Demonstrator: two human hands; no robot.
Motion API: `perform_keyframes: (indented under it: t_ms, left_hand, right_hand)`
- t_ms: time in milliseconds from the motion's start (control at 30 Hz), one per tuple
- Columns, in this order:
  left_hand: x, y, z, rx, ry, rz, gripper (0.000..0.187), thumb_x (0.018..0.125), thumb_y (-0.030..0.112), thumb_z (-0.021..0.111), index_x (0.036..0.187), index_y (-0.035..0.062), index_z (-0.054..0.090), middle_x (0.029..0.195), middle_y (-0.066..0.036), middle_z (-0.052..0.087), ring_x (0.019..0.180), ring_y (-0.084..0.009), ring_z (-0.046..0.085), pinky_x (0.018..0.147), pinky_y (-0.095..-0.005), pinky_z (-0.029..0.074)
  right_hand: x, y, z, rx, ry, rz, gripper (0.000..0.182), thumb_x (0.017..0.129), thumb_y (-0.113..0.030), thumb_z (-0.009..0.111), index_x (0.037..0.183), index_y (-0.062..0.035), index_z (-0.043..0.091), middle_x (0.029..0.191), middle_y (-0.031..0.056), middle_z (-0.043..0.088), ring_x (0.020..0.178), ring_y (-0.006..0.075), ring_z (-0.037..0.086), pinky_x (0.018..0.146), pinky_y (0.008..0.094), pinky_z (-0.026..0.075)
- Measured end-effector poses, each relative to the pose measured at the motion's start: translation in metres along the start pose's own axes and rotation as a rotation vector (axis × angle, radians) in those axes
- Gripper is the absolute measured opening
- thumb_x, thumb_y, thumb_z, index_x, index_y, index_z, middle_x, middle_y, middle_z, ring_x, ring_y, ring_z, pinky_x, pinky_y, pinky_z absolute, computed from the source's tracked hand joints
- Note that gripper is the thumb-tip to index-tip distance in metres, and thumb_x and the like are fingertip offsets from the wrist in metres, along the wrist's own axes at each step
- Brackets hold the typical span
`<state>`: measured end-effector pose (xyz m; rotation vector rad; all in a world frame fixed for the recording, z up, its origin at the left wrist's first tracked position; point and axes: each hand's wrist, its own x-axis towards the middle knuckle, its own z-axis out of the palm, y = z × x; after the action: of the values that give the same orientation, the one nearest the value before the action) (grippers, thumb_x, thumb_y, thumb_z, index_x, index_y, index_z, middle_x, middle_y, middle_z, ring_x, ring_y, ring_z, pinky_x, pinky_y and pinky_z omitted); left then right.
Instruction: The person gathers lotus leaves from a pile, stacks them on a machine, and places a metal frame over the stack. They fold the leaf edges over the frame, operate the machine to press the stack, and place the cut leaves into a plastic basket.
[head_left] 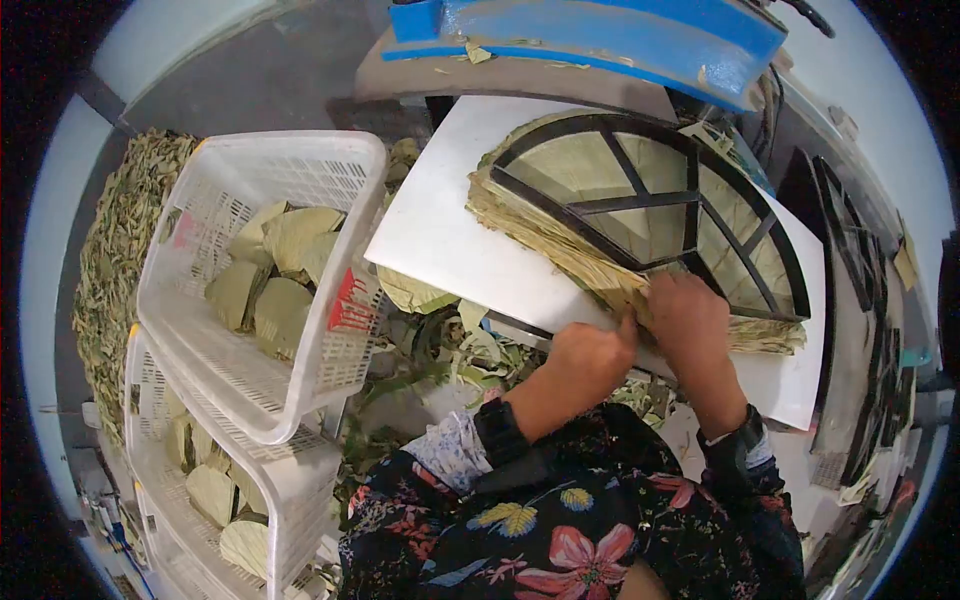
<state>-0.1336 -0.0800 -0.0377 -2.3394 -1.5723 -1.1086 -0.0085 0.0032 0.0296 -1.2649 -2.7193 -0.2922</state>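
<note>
A thick stack of dried leaves (530, 218) lies on a white board (435, 200). On top of it rests a black metal frame (625, 203), half-round with several dividing bars. My right hand (690, 318) is at the near edge of the stack, its fingers curled over the leaf edges just beside the frame's near bar. Close to its left, my left hand (592, 362) is closed, with thumb and fingers pinching the leaf edges that hang out there. The fingertips of both hands are partly hidden among the leaves.
A blue machine part (610, 40) stands over the board's far side. To the left, a white basket (290, 400) holds cut leaf pieces (283, 310), above another similar basket (295, 475). Leaf scraps (400, 370) litter the area below the board. More black frames (845, 235) lean at the right.
</note>
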Motion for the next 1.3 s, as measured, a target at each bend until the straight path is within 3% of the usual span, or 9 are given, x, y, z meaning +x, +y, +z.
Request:
perform_keyframes:
  t_ms: [100, 267, 367, 433, 500, 600, 733, 933, 1300]
  left_hand:
    - [0.002, -0.001, 0.000, 0.029, -0.165, -0.075, 0.040, 0.066, 0.011, 0.057, 0.102, -0.0061, 0.059, 0.050, -0.005, 0.054, 0.041, -0.0197, 0.055, 0.038, -0.0311, 0.041]
    - [-0.005, -0.003, -0.012, -0.197, -0.073, -0.044, 0.021, 0.069, 0.008, 0.056, 0.088, -0.0008, 0.059, 0.052, -0.007, 0.054, 0.044, -0.0231, 0.056, 0.039, -0.0339, 0.044]
    - [-0.009, -0.001, -0.014, -0.286, -0.088, -0.037, 0.010, 0.070, 0.006, 0.055, 0.080, 0.0020, 0.056, 0.052, -0.009, 0.055, 0.045, -0.0250, 0.057, 0.040, -0.0360, 0.045]
    - [-0.011, 0.001, -0.014, -0.284, -0.122, -0.047, 0.007, 0.070, 0.005, 0.055, 0.077, 0.0030, 0.054, 0.053, -0.009, 0.055, 0.045, -0.0257, 0.057, 0.041, -0.0368, 0.045]
    - [-0.012, 0.001, -0.014, -0.257, -0.207, -0.102, 0.031, 0.073, 0.011, 0.060, 0.102, 0.0023, 0.057, 0.060, -0.013, 0.059, 0.050, -0.0288, 0.060, 0.046, -0.0396, 0.048]
    - [-0.011, 0.003, -0.013, -0.149, -0.190, -0.130, 0.042, 0.072, 0.011, 0.061, 0.112, -0.0006, 0.053, 0.059, -0.013, 0.059, 0.049, -0.0278, 0.059, 0.045, -0.0396, 0.048]
    - [-0.009, 0.002, -0.012, -0.071, -0.067, -0.085, 0.037, 0.067, 0.008, 0.055, 0.101, -0.0070, 0.056, 0.052, -0.011, 0.055, 0.043, -0.0251, 0.057, 0.039, -0.0352, 0.045]
    - [-0.009, 0.003, -0.005, -0.030, -0.238, -0.095, 0.053, 0.064, 0.009, 0.056, 0.113, -0.0111, 0.052, 0.049, -0.009, 0.055, 0.041, -0.0237, 0.056, 0.039, -0.0352, 0.045]
    - [0.014, -0.010, -0.024, -0.017, -0.378, 0.016, 0.030, 0.070, 0.010, 0.056, 0.098, 0.0008, 0.058, 0.058, -0.010, 0.058, 0.046, -0.0285, 0.057, 0.045, -0.0389, 0.047]
  right_hand:
    - [-0.007, -0.002, -0.002, 0.002, 0.011, -0.036, 0.017, 0.076, -0.020, 0.063, 0.077, -0.0079, 0.052, 0.075, 0.0075, 0.058, 0.074, 0.0279, 0.059, 0.059, 0.0395, 0.050]
    - [-0.012, -0.006, -0.021, -0.007, -0.164, -0.054, 0.044, 0.064, -0.020, 0.075, 0.096, -0.0056, 0.050, 0.096, 0.0116, 0.056, 0.092, 0.0296, 0.055, 0.071, 0.0389, 0.050]
    - [-0.009, -0.005, -0.027, 0.037, -0.221, -0.070, 0.050, 0.060, -0.022, 0.078, 0.097, -0.0053, 0.050, 0.096, 0.0115, 0.056, 0.091, 0.0294, 0.056, 0.071, 0.0389, 0.050]
    - [-0.011, -0.001, -0.022, 0.040, -0.211, -0.081, 0.047, 0.061, -0.022, 0.077, 0.096, -0.0051, 0.050, 0.094, 0.0116, 0.056, 0.090, 0.0298, 0.056, 0.070, 0.0389, 0.050]
    - [-0.011, 0.001, -0.018, 0.044, -0.197, -0.095, 0.045, 0.062, -0.022, 0.076, 0.095, -0.0050, 0.050, 0.093, 0.0117, 0.056, 0.089, 0.0301, 0.056, 0.070, 0.0390, 0.050]
    - [-0.011, 0.001, -0.013, 0.071, -0.152, -0.069, 0.038, 0.066, -0.020, 0.072, 0.092, -0.0047, 0.050, 0.090, 0.0119, 0.056, 0.086, 0.0309, 0.056, 0.067, 0.0396, 0.050]
    - [-0.009, 0.003, -0.012, 0.072, -0.062, -0.024, 0.026, 0.070, -0.016, 0.063, 0.089, -0.0041, 0.050, 0.083, 0.0140, 0.056, 0.079, 0.0317, 0.057, 0.063, 0.0412, 0.049]
    - [-0.005, 0.012, -0.025, 0.149, 0.029, -0.007, 0.024, 0.069, -0.015, 0.060, 0.087, -0.0036, 0.048, 0.078, 0.0148, 0.055, 0.074, 0.0333, 0.057, 0.062, 0.0437, 0.048]
    - [-0.026, -0.001, 0.001, 0.021, -0.068, 0.065, 0.021, 0.070, -0.015, 0.060, 0.085, -0.0062, 0.048, 0.091, 0.0128, 0.057, 0.086, 0.0305, 0.057, 0.062, 0.0413, 0.048]
